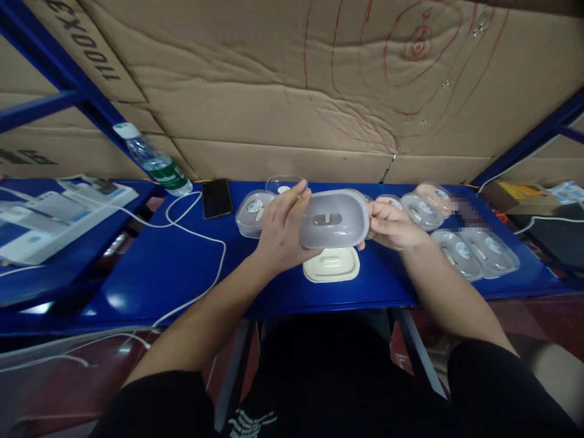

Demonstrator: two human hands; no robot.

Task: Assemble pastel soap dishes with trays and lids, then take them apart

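Note:
Both my hands hold a frosted translucent plastic lid or box (335, 219) with a small handle on top, lifted above the blue shelf. My left hand (280, 234) grips its left end with fingers curled over the top edge. My right hand (392, 225) pinches its right end. Directly below it a cream-coloured tray-like base (331, 266) lies flat on the blue shelf (182, 267).
Several similar translucent boxes lie on the right (474, 250) and behind my left hand (253, 212). A black phone (216, 198), a water bottle (155, 161), a white cable (201, 234) and white devices (59, 210) sit to the left. Cardboard (292, 79) walls the back.

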